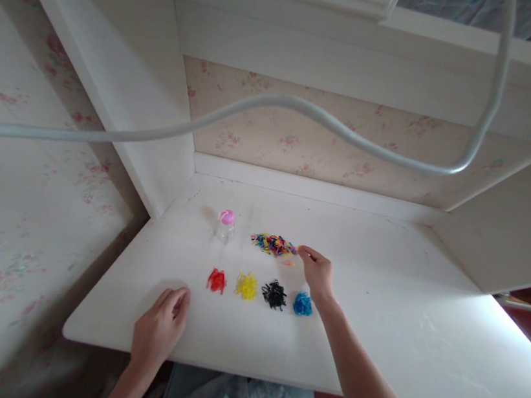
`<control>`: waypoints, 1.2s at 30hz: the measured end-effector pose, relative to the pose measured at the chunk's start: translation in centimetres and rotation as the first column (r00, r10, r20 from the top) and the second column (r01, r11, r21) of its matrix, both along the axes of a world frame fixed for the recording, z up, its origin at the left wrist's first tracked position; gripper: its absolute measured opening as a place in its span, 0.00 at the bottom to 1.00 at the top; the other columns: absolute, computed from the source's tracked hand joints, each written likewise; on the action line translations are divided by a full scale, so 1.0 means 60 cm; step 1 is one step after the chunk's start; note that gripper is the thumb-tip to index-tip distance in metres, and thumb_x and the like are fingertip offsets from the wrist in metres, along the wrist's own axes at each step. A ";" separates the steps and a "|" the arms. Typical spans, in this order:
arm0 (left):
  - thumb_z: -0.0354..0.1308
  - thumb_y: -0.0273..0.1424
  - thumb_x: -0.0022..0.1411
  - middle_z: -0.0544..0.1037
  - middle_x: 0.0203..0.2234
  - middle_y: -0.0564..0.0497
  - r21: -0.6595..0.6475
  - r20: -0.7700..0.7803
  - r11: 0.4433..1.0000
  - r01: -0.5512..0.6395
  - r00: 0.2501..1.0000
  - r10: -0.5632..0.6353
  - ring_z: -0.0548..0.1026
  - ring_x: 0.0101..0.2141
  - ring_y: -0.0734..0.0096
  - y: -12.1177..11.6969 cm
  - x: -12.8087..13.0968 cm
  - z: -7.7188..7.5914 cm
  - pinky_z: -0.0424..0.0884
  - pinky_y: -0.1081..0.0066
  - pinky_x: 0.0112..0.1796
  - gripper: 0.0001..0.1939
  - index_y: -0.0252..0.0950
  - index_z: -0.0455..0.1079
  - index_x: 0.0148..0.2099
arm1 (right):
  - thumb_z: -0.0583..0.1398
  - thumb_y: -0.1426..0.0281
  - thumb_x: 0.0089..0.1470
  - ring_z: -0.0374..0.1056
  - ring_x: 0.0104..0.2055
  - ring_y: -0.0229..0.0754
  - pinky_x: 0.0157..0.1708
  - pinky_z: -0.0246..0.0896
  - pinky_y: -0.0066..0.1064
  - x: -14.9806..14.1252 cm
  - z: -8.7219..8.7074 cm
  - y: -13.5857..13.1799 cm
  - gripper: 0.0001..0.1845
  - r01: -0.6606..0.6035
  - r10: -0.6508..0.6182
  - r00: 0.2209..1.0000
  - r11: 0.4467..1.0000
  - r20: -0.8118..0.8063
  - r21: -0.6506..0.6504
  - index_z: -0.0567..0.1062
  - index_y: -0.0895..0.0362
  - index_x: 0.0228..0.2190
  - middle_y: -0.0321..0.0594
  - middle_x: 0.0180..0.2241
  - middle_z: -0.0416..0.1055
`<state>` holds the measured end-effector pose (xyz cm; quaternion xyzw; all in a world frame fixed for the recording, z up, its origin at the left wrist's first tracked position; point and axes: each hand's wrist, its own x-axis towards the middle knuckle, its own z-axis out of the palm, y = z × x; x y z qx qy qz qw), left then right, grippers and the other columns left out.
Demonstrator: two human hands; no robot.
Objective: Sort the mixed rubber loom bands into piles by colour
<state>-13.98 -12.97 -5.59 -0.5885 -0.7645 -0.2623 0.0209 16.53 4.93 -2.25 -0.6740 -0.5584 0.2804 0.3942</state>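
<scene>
My right hand (315, 271) reaches to the right end of a mixed pile of small coloured rubber bands (273, 244), its thumb and forefinger pinched on a band at the edge. A few orange-pink bands (289, 263) lie just below that pile. Nearer me, sorted heaps form a row: red bands (216, 280), yellow bands (247, 286), black bands (274, 295) and blue bands (302, 304). My left hand (161, 322) rests on the desk left of the red heap, fingers curled in, with nothing visible in them.
A small clear jar with a pink lid (226, 218) stands left of the mixed pile. All this is on a white desk (391, 320) with side panels and a shelf above. A pale cable (288, 102) crosses the upper view, close to the camera.
</scene>
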 end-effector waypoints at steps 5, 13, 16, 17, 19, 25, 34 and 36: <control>0.50 0.36 0.63 0.77 0.31 0.54 -0.003 -0.013 1.000 -0.011 1.000 0.011 0.74 0.28 0.77 -0.001 0.003 0.001 0.62 0.79 0.27 0.10 0.40 0.71 0.41 | 0.57 0.51 0.46 0.59 0.21 0.33 0.19 0.50 0.24 -0.022 0.007 -0.033 0.28 -0.101 0.095 0.990 0.994 -0.107 -0.052 0.80 0.60 0.37 0.37 0.23 0.72; 0.49 0.36 0.64 0.77 0.32 0.55 -0.051 -0.003 0.999 -0.006 1.000 0.005 0.74 0.28 0.78 -0.002 0.004 0.001 0.62 0.79 0.26 0.11 0.41 0.70 0.42 | 0.56 0.61 0.49 0.61 0.21 0.32 0.20 0.49 0.22 -0.079 0.015 -0.089 0.16 -0.457 0.469 0.883 0.860 0.003 -0.227 0.80 0.55 0.30 0.33 0.20 0.71; 0.49 0.36 0.64 0.77 0.32 0.55 -0.047 -0.008 0.999 -0.012 1.000 0.012 0.74 0.27 0.78 -0.002 0.004 0.002 0.61 0.79 0.26 0.11 0.40 0.71 0.42 | 0.54 0.65 0.51 0.65 0.24 0.34 0.24 0.52 0.23 -0.096 0.022 -0.088 0.15 -0.476 0.524 0.830 0.844 0.189 -0.248 0.80 0.52 0.32 0.35 0.25 0.74; 0.49 0.36 0.64 0.77 0.32 0.55 -0.047 -0.008 0.999 -0.012 1.000 0.012 0.74 0.27 0.79 -0.002 0.004 0.002 0.61 0.79 0.26 0.11 0.40 0.71 0.41 | 0.53 0.65 0.51 0.66 0.26 0.34 0.25 0.53 0.23 -0.101 0.025 -0.087 0.16 -0.476 0.535 0.805 0.841 0.257 -0.257 0.80 0.51 0.33 0.35 0.27 0.75; 0.49 0.36 0.64 0.77 0.32 0.55 -0.052 -0.009 0.999 -0.007 1.000 0.007 0.74 0.27 0.79 -0.002 0.003 0.001 0.61 0.79 0.26 0.10 0.40 0.71 0.42 | 0.52 0.65 0.52 0.68 0.28 0.35 0.26 0.52 0.23 -0.111 0.028 -0.083 0.16 -0.470 0.548 0.753 0.835 0.364 -0.285 0.80 0.50 0.34 0.36 0.29 0.76; 0.50 0.36 0.64 0.77 0.32 0.56 -0.079 -0.005 0.997 -0.013 1.000 0.012 0.75 0.29 0.78 -0.003 0.002 -0.001 0.62 0.79 0.27 0.10 0.41 0.70 0.42 | 0.52 0.67 0.52 0.66 0.26 0.36 0.24 0.48 0.24 -0.120 0.039 -0.081 0.16 -0.465 0.549 0.704 0.836 0.450 -0.293 0.79 0.52 0.24 0.36 0.23 0.74; 0.49 0.36 0.63 0.76 0.29 0.53 0.018 0.089 0.997 0.079 0.993 -0.081 0.74 0.26 0.77 0.013 0.009 0.024 0.66 0.77 0.28 0.11 0.38 0.70 0.39 | 0.53 0.54 0.53 0.66 0.23 0.36 0.23 0.55 0.23 0.024 0.033 -0.145 0.21 -0.170 0.185 0.973 0.979 0.137 -0.116 0.80 0.53 0.34 0.34 0.22 0.73; 0.49 0.36 0.63 0.76 0.30 0.52 0.035 0.110 0.988 0.153 0.982 -0.156 0.74 0.28 0.75 0.026 0.029 0.040 0.67 0.76 0.30 0.11 0.38 0.70 0.40 | 0.55 0.53 0.51 0.68 0.28 0.39 0.27 0.59 0.24 0.065 0.015 -0.174 0.23 -0.055 0.058 0.997 0.996 0.047 -0.071 0.80 0.56 0.35 0.38 0.28 0.76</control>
